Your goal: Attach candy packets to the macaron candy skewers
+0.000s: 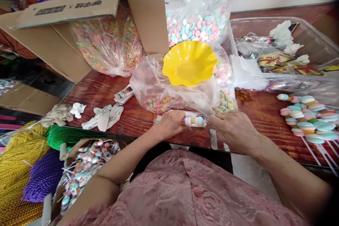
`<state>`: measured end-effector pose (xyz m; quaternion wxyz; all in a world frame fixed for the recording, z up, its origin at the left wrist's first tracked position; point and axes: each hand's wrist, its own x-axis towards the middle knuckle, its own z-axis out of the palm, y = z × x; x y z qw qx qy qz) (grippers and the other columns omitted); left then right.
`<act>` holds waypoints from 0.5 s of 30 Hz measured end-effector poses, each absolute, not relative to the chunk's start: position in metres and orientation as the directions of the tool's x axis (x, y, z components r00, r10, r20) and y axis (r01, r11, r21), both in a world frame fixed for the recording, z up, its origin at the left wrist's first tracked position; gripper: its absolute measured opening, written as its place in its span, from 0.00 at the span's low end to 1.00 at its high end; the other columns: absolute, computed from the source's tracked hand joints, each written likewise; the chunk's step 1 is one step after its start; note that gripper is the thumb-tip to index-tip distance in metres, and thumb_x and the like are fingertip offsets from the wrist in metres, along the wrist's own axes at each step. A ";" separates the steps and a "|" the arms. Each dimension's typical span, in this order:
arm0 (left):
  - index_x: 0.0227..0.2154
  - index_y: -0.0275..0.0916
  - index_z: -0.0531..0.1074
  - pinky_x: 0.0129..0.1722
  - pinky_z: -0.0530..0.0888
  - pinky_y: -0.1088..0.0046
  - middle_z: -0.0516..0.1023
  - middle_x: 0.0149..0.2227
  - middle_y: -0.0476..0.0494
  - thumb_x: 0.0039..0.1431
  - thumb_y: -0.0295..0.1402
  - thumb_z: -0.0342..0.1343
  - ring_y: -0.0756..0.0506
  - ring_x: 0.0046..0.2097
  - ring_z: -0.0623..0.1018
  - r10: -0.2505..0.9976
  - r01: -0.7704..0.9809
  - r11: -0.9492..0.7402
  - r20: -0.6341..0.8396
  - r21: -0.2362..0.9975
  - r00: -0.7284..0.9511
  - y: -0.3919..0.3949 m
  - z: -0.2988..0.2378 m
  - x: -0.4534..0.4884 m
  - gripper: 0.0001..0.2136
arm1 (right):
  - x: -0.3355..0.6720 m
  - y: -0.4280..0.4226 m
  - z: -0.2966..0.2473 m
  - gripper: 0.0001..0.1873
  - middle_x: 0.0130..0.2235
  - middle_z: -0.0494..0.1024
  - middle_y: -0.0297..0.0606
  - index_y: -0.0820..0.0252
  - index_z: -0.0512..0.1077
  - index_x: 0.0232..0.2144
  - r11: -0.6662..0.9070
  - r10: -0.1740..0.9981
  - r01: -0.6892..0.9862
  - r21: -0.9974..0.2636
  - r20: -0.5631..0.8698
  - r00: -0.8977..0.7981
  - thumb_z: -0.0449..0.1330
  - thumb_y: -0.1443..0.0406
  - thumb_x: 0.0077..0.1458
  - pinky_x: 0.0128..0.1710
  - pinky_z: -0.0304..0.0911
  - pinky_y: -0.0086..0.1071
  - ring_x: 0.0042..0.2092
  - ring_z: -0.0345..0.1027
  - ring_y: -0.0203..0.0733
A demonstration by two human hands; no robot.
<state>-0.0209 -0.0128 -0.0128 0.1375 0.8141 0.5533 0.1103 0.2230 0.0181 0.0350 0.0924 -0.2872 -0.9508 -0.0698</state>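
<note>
A candy skewer (194, 121) of pink, yellow and pale blue marshmallow pieces lies level at the table's front edge, against a printed clear wrapper (197, 114). My left hand (170, 124) is closed on the wrapper around the skewer's left end, with its fingertips partly hidden. At the right end, my right hand (233, 129) pinches the skewer, where its thin stick seems to be. Just behind the hands, a yellow wavy-rimmed bowl (189, 63) sits on clear plastic bags (150, 77) of ring candies and marshmallows.
Finished-looking skewers (308, 118) lie in a pile at right. Behind them stands a clear plastic bin (275, 75) of packaging. An open cardboard box (150, 17) with bagged candy rings is back left. Gloves (104, 117) lie left; a box of wrapped sweets (88, 162) is below.
</note>
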 end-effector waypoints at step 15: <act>0.50 0.36 0.68 0.47 0.73 0.62 0.78 0.48 0.37 0.52 0.44 0.66 0.38 0.49 0.77 0.913 0.758 -0.361 0.037 0.543 0.407 -0.016 -0.012 -0.017 0.26 | 0.210 0.014 0.028 0.10 0.24 0.74 0.34 0.60 0.70 0.28 0.858 0.422 0.499 0.123 0.386 -0.820 0.52 0.76 0.53 0.30 0.46 0.33 0.27 0.64 0.36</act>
